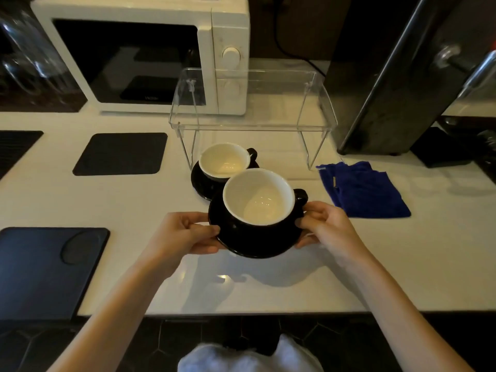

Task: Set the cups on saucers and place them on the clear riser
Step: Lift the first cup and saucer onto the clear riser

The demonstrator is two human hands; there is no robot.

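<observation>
Our fingers (206, 229) of the left hand (177, 234) pinch the left rim of the near saucer (257, 245), thumb on top, and the right hand (327, 226) pinches its right rim the same way; both are closed on it. We hold this saucer lifted in front of the clear riser (252, 103), with the near cup (259, 200) seated on it, handle to the right. The far cup (224, 161) sits on its own saucer (200, 181) at the riser's front left foot, partly behind ours. We judge that tilting on the way up could slide the cup off, or clip the riser's front edge or the far cup. The white bench (134, 200) carries 1 blue cloth (362, 189) right of the riser, dark mats to its left and a microwave (139, 55) behind it.
</observation>
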